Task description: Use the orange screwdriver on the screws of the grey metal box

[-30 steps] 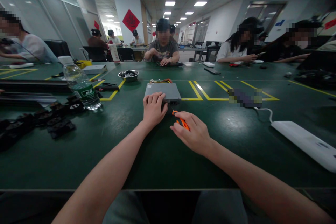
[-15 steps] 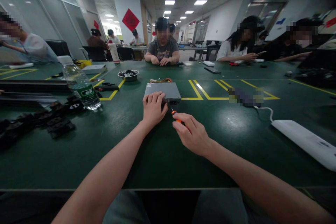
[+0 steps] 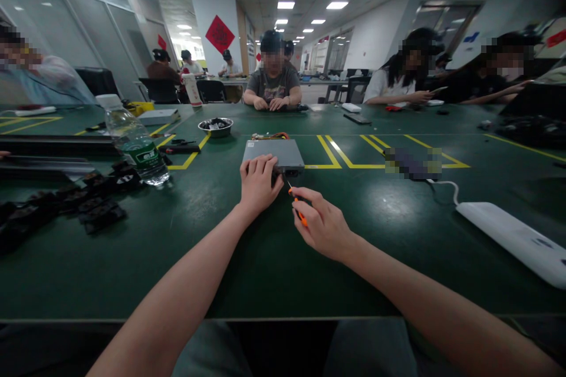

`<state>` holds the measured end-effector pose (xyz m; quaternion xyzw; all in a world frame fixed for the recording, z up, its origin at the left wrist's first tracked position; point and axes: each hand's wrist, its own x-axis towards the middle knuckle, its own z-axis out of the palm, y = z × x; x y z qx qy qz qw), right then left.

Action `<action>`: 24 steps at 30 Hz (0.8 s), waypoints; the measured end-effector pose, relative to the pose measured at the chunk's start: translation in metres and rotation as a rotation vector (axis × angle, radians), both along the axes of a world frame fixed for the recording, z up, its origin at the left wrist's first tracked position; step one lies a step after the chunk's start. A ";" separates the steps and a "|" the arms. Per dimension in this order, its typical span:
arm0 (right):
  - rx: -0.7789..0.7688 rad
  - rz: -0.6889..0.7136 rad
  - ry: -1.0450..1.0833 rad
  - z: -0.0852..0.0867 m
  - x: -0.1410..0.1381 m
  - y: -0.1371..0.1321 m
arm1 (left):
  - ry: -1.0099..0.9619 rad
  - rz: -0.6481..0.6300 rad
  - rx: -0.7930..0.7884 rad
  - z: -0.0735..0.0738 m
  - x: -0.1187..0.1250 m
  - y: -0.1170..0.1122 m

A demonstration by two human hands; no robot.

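Note:
A grey metal computer power supply lies on the green table in front of me, coloured wires at its far side. My left hand is closed on its near left part, fingers on top and thumb low at the near face. An orange and black screwdriver is in my right hand, pinched between thumb and fingers. Its thin shaft points up and left at the near face, close to my left thumb. Whether the tip touches a screw is too small to tell.
On the left stand a water bottle, dark parts and a metal bowl of small black pieces. To the right lie a blurred phone-like thing and a white power strip-like block with a cable. Several people sit around.
My right fingers have shifted along the screwdriver, and more of its orange handle shows below them. My left hand and the power supply have stayed in place.

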<state>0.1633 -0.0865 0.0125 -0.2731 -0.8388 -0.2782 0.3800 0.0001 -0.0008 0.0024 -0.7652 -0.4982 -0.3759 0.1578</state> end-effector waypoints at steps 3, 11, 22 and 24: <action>0.042 -0.070 0.010 0.001 -0.001 -0.001 | 0.001 -0.004 0.001 0.000 0.000 0.000; -0.003 0.054 -0.012 -0.001 -0.002 0.000 | 0.009 -0.002 0.003 0.001 0.000 0.000; 0.004 0.017 -0.021 0.004 -0.002 -0.002 | -0.004 -0.008 -0.014 0.001 0.000 0.000; 0.000 -0.025 -0.004 0.004 -0.001 -0.002 | -0.007 -0.004 -0.015 0.001 0.000 -0.001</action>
